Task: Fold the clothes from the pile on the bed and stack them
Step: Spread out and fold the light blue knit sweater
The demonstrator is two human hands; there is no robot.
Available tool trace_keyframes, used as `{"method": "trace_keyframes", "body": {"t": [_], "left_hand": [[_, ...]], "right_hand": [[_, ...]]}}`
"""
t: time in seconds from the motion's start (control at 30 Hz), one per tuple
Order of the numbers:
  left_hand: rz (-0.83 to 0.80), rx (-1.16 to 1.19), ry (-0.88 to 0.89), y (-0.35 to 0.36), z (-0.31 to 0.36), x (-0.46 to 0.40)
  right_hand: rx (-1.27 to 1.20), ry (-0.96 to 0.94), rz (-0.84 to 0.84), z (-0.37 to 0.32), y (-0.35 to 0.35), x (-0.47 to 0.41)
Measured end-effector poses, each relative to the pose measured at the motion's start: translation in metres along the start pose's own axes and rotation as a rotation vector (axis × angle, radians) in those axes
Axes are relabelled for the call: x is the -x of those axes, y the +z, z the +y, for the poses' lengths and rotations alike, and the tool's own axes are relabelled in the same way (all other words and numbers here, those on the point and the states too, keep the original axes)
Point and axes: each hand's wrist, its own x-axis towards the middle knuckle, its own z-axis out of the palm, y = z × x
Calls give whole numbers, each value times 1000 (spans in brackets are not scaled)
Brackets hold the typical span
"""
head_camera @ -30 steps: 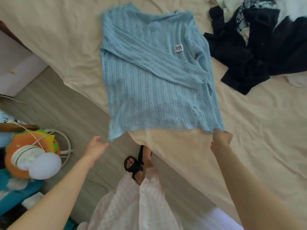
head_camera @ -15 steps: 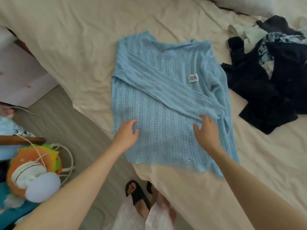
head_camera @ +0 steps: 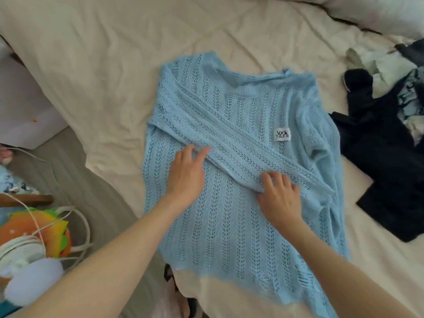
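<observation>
A light blue open-knit sweater (head_camera: 231,226) lies flat on the cream bed sheet (head_camera: 96,72), hem toward me, with one sleeve folded diagonally across its front and a small white label on the chest. My left hand (head_camera: 187,174) rests flat on the sweater, its fingers reaching the lower edge of the folded sleeve. On the same sleeve, further right, my right hand (head_camera: 278,196) lies with its fingers bent and fingertips pressing down. A pile of dark and white clothes (head_camera: 385,143) sits on the bed to the right.
The bed's edge runs diagonally at the left, with grey floor (head_camera: 75,180) below it. A colourful round toy with a white fan and cables (head_camera: 29,246) stands at the lower left. A white pillow (head_camera: 378,12) lies at the top right.
A second ago my hands were at the sweater's hem, the right one pinching its corner. Both have since moved up the sweater to the folded sleeve, and the view has shifted closer.
</observation>
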Motion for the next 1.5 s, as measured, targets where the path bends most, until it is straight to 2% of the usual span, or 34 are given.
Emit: {"method": "trace_keyframes", "body": {"t": [0.07,0.13,0.27,0.33,0.43,0.5,0.57,0.77,0.83,0.97,1.07,1.17,1.33,1.4,1.5], "left_hand": [[-24,-199,153,5,5,-2],[-90,-275,219,10,13,-4],[-76,-285,282,14,30,-8],[-48,-219,311,14,36,-5],[-88,-110,367,14,38,4],[-178,-111,424,15,35,11],[-197,-142,445,14,31,14],[9,-249,174,-13,-4,-23],[-18,-272,72,-19,-24,-34],[-207,-355,-56,-29,-61,-41],[-268,-429,-101,-35,-69,-34],[-258,-378,-76,-32,-47,-18],[-291,-254,137,-6,21,15],[-340,-217,191,10,49,31],[-425,-209,231,31,83,53]], "right_hand": [[3,11,88,11,1,5],[-25,11,142,21,-1,13],[-111,-48,337,38,-10,31],[-132,-70,370,45,-12,40],[-150,-51,284,57,-11,54],[-118,-66,116,59,-8,64],[-116,-66,-22,59,-9,71],[-163,-39,67,49,-29,23],[-156,-41,29,38,-30,-6],[-180,21,-47,16,-23,-49],[-189,77,-11,19,-17,-48],[-225,159,-8,45,-11,-18],[-177,310,-166,94,-8,24],[-339,381,-191,106,-11,27],[-906,574,-214,125,-19,30]]}}
